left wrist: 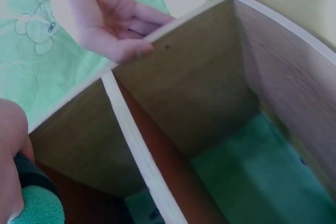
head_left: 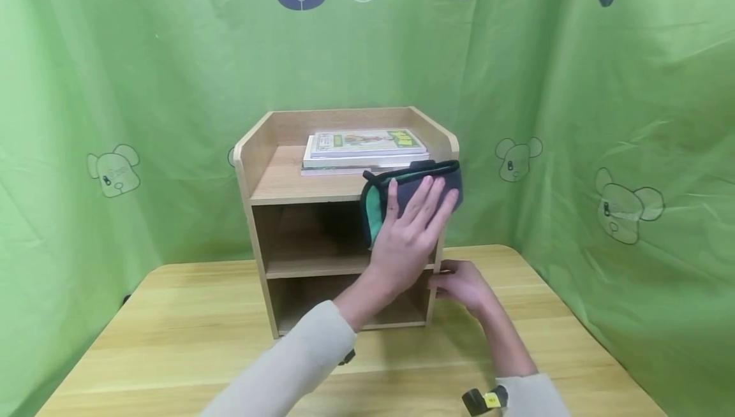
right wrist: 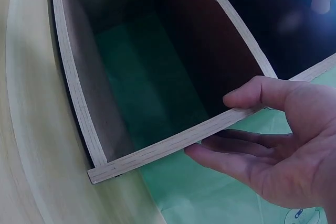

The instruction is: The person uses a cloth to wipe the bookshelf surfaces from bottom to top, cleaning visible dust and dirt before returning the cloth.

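My left hand (head_left: 404,241) holds a cleaning cloth (head_left: 373,210), dark grey with a green fluffy side and black edging, against the upper right front of a small wooden shelf (head_left: 349,269). Its fingers stretch up over the cloth; the thumb is hidden in the head view. In the left wrist view, part of the cloth (left wrist: 39,205) sticks out beside that hand. Lower down, my right hand (head_left: 462,286) grips the shelf's right side panel. The right wrist view shows the thumb (right wrist: 244,95) inside that panel and the fingers outside.
A short stack of books (head_left: 364,147) lies on the shelf's top board. The shelf stands on a light wooden table (head_left: 189,328). A green curtain (head_left: 172,73) with printed bear figures hangs behind and along the sides.
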`<state>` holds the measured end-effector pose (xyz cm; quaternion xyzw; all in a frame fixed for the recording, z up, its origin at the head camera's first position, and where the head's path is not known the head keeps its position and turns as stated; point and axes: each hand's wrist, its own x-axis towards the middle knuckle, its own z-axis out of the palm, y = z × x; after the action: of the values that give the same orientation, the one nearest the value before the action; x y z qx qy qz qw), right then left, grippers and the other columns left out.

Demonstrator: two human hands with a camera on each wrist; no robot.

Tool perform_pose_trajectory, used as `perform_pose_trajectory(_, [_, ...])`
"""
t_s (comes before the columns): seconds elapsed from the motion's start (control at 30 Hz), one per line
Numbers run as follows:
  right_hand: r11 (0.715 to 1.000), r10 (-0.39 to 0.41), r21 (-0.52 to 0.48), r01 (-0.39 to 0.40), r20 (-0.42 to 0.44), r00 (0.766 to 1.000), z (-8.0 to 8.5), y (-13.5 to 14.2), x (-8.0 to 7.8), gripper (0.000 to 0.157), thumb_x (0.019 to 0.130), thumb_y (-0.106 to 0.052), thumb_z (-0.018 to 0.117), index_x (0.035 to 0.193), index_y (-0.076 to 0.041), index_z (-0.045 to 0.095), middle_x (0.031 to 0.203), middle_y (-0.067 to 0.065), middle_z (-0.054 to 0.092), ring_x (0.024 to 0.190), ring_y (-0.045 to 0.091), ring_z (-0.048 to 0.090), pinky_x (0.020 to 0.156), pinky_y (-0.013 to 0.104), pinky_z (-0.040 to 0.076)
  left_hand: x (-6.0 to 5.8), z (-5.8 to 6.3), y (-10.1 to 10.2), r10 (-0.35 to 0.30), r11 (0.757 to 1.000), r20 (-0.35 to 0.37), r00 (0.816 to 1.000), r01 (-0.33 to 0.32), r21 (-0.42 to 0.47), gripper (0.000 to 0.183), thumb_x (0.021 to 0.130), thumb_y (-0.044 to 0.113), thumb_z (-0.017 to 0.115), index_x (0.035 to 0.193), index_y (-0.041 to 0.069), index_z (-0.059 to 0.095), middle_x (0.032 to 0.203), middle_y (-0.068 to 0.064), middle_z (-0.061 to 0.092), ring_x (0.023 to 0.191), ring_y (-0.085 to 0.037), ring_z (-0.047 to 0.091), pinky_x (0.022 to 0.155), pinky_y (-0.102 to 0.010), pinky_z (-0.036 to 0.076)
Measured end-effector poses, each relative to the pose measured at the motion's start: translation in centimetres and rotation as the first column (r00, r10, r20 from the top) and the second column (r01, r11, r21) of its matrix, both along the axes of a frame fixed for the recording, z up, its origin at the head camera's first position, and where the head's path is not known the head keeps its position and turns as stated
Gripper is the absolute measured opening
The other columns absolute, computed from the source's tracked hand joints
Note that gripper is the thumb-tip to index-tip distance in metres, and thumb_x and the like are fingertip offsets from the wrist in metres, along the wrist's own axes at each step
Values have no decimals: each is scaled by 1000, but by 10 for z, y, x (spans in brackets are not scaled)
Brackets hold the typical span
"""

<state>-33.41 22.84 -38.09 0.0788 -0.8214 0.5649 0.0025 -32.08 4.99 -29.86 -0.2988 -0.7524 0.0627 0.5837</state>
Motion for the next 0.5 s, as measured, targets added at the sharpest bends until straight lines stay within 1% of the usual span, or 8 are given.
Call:
perform_pose_trajectory(0.1, [1000,1,2,-1,2,1000,-1,1,-1,41,84,0,65,119,21,59,109,29,70,93,35,73,87,45,61,1,2,0,22,999,23,999,-21,-32,60,96,7,55,154,16,44,161,-8,39,153,-25,30,123,-64,16])
perform_pose_trajectory(0.17, [1000,0,10,0,3,1000,0,1,-2,41,84,0,66,119,21,60,107,28,70,93,35,74,87,45,60,2,4,-5,21,998,41,999,-19,-59,62,95,5,55,155,17,43,162,-7,38,154,-24,29,124,-63,14])
perform_pose_trajectory(0.23, [1000,1,23,-1,-1,1000,0,1,-2,41,84,-1,66,119,21,60,106,28,71,92,34,74,87,46,60,3,7,-13,7,996,53,999,-3,-86,64,94,3,55,155,17,43,163,-6,37,154,-24,28,124,-62,14])
perform_pose_trajectory(0.37, [999,7,33,-7,2,1000,2,1,0,42,85,-3,67,119,21,60,108,30,70,93,35,74,87,46,60,4,10,-36,-41,993,62,997,48,-110,64,93,0,53,154,17,44,163,-7,37,154,-25,28,124,-61,14])
perform_pose_trajectory(0.5, [1000,19,15,-20,24,1000,3,0,1,48,85,-4,68,124,21,55,116,34,66,99,39,72,90,44,60,8,9,-71,-72,994,61,996,77,-77,68,89,-4,52,153,16,45,162,-9,38,153,-28,29,123,-62,17])
